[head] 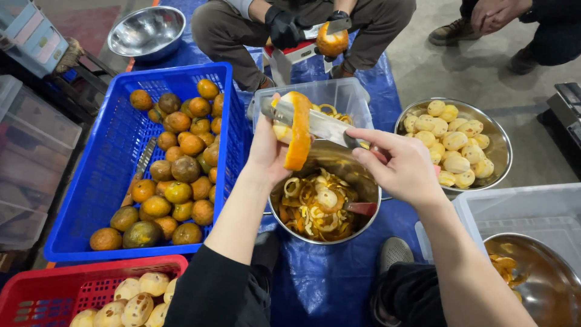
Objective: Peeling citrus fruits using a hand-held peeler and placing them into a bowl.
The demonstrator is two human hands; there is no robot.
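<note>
The half-peeled orange [289, 124] is sitting up in the left hand [266, 148], above the steel bowl of peelings [363, 209], with a broad strip of peel [298, 142] hanging down from it. That hand's grip is closing around the fruit, thumb and fingers wrapping its back. The right hand [402, 163] is clamping its grip on the handle of a flat-bladed knife [318, 124], whose blade is lying across the fruit close to the left thumb. If the wet fruit is turning in the fingers, the blade is likely slipping toward that thumb. The bowl of peeled fruit [502, 151] and the blue crate of unpeeled oranges [103, 181] are flanking the bowl; another person's gloved hands [287, 27] are cutting opposite.
</note>
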